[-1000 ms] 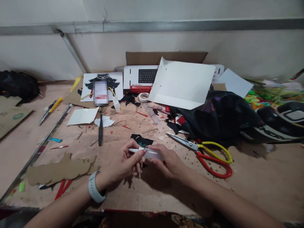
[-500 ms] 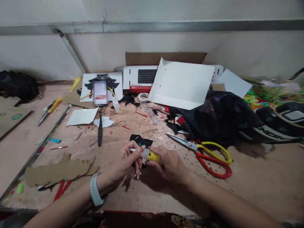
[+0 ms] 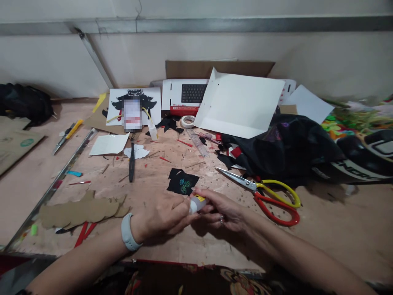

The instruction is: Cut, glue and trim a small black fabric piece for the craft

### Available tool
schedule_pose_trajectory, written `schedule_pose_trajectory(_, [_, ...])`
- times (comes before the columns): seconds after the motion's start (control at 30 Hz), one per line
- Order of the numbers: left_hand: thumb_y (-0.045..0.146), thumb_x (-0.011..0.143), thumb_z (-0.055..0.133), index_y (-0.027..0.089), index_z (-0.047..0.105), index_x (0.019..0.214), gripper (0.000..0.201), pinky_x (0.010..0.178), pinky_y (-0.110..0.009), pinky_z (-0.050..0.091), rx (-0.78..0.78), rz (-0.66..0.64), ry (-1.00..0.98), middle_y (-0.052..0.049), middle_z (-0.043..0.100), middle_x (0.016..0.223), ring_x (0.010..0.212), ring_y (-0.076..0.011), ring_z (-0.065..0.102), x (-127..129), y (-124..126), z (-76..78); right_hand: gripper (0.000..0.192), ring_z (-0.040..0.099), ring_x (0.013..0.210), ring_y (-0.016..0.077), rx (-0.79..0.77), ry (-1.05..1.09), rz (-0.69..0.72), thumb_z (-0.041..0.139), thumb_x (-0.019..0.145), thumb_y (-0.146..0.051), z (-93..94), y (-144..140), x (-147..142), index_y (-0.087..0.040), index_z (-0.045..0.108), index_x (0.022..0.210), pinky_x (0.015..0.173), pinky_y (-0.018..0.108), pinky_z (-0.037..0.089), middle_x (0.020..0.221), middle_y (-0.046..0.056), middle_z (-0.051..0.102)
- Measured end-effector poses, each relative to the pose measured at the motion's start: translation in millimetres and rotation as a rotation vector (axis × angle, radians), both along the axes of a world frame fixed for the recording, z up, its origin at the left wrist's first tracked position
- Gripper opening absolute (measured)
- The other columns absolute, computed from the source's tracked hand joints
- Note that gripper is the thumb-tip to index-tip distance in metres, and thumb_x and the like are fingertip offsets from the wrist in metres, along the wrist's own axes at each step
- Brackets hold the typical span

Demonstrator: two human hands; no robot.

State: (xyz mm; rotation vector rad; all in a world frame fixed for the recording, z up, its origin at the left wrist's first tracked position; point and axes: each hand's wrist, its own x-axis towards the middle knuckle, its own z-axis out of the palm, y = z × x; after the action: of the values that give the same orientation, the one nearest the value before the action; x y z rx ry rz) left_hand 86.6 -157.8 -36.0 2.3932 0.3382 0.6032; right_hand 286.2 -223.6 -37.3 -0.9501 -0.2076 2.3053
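Just below the middle of the head view, we hold a small bottle with a yellow label (image 3: 199,203) between both hands, above the tabletop (image 3: 331,233). Our left hand (image 3: 166,215) is closed, its fingers gathered at the bottle's whitish end and partly hiding it; we wear a pale wristband (image 3: 131,233) on that arm. Our right hand (image 3: 225,211) is half curled, thumb and fingers around the labelled body, with a ring (image 3: 221,219) on one finger.

Right above the bottle in the frame, we see a black patch with a blue-green motif (image 3: 184,183) lying on the tabletop. Right of centre, we have scissors with one yellow and one red handle (image 3: 250,185), blades apart from our hands. Towards the lower left lies a scalloped cardboard cutout (image 3: 82,211), and at upper centre a keyboard box (image 3: 176,96) stands partly behind a large white sheet (image 3: 239,104).
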Motion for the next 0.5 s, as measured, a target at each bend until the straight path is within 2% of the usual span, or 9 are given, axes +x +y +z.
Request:
schedule_pose_trajectory(0.07, [0.036,0.090,0.056,0.020,0.058,0.089,0.017,0.065,-0.029,0.052,-0.104,0.065,0.008,-0.003,0.062,0.072,0.066,-0.0164,0.062,3,-2,0.5,0.033,0.013,0.035,0.0021,-0.009,-0.014,-0.033,0.062,0.084,-0.048,-0.4,0,-2,-0.019,0.049,0.076,0.032,0.013,0.011,0.046,-0.012,0.033])
schedule_pose_trajectory(0.1, [0.038,0.090,0.056,0.020,0.057,0.091,0.019,0.060,-0.028,0.051,-0.211,0.133,0.011,-0.002,0.061,0.071,0.063,-0.0156,0.061,5,-4,-0.1,0.035,0.014,0.034,0.0020,0.022,-0.043,-0.089,0.064,0.083,-0.051,0.5,-1,-4,-0.020,0.050,0.077,0.032,0.013,0.013,0.046,-0.012,0.035])
schedule_pose_trajectory(0.17, [0.043,0.092,0.052,0.020,0.051,0.097,0.023,0.051,-0.025,0.049,-0.537,0.265,0.000,-0.001,0.061,0.072,0.057,-0.0139,0.061,11,-10,-2.8,0.039,0.020,0.034,0.0023,0.162,-0.155,-0.272,0.068,0.077,-0.056,3.5,-3,-8,-0.020,0.052,0.082,0.033,0.014,0.018,0.047,-0.011,0.040])
schedule_pose_trajectory(0.2, [0.045,0.093,0.049,0.020,0.048,0.098,0.026,0.047,-0.024,0.048,-0.722,0.290,-0.006,0.000,0.061,0.072,0.056,-0.0135,0.061,14,-12,-4.3,0.042,0.024,0.034,0.0028,0.252,-0.231,-0.357,0.070,0.074,-0.058,5.4,-3,-10,-0.021,0.053,0.085,0.033,0.014,0.021,0.048,-0.010,0.043])
schedule_pose_trajectory(0.27, [0.050,0.093,0.046,0.021,0.045,0.099,0.030,0.045,-0.023,0.047,-0.975,0.245,0.000,0.000,0.061,0.074,0.055,-0.0132,0.062,17,-14,-5.3,0.045,0.031,0.036,0.0043,0.410,-0.395,-0.426,0.072,0.072,-0.059,9.5,-4,-10,-0.021,0.056,0.089,0.034,0.016,0.023,0.051,-0.009,0.047])
schedule_pose_trajectory(0.3, [0.052,0.092,0.048,0.021,0.046,0.101,0.033,0.046,-0.023,0.047,-0.989,0.208,0.018,0.001,0.061,0.075,0.056,-0.0129,0.062,17,-13,-4.4,0.044,0.032,0.037,0.0049,0.470,-0.484,-0.428,0.070,0.073,-0.059,11.6,-4,-8,-0.021,0.057,0.089,0.034,0.016,0.023,0.052,-0.008,0.047])
schedule_pose_trajectory(0.37, [0.054,0.086,0.057,0.020,0.051,0.108,0.041,0.050,-0.024,0.045,-0.796,0.184,0.082,0.001,0.059,0.073,0.057,-0.0122,0.058,15,-6,0.3,0.039,0.033,0.040,0.0055,0.583,-0.702,-0.428,0.068,0.076,-0.057,15.7,-2,1,-0.020,0.057,0.086,0.035,0.018,0.023,0.057,-0.006,0.048])
schedule_pose_trajectory(0.43, [0.057,0.077,0.067,0.020,0.055,0.111,0.052,0.054,-0.026,0.043,-0.456,0.247,0.176,0.001,0.057,0.072,0.060,-0.0137,0.054,10,5,6.3,0.032,0.035,0.044,0.0061,0.718,-0.959,-0.474,0.068,0.079,-0.050,19.1,1,13,-0.020,0.056,0.082,0.038,0.019,0.025,0.061,-0.006,0.048])
schedule_pose_trajectory(0.5, [0.058,0.075,0.068,0.019,0.059,0.106,0.051,0.062,-0.030,0.043,-0.188,0.258,0.288,-0.002,0.059,0.079,0.070,-0.0182,0.055,7,14,9.8,0.025,0.037,0.047,0.0074,0.834,-1.170,-0.544,0.068,0.079,-0.042,21.1,5,24,-0.021,0.055,0.081,0.040,0.020,0.028,0.062,-0.006,0.048])
